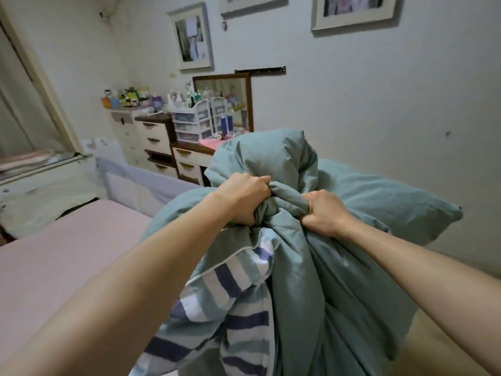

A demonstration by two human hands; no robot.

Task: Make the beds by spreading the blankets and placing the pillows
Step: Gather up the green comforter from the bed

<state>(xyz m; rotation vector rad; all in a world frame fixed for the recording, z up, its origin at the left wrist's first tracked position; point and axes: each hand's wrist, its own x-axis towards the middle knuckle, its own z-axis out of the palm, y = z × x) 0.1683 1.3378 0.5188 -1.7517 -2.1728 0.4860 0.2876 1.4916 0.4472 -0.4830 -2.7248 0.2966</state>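
A teal blanket [295,267] is held bunched up in mid-frame, w/ its striped underside [217,302] (blue, white, pale teal bands) hanging at lower centre. The left hand [244,198] is clenched on a fold at the top of the bundle, fingers curled tight into the cloth. The right hand [322,213] is clenched on the same bunch just beside it, thumb and fingers wrapped round a thick roll of fabric. Both forearms are stretched fwd.

Behind the bundle, a teal pillow [393,207] is seen against the wall at right, partly hidden by the blanket. At left, a bed w/ a pink sheet [62,256] is seen, bordered by a pale rail [127,183].

Farther back, a dresser w/ drawers [154,142] is crowded w/ bottles and small plastic drawer units; a mirror [225,99] is stood on it. 3 framed pictures [192,36] are hung on the wall. Labels on the bottles are too blurred to be read; no writing is legible.
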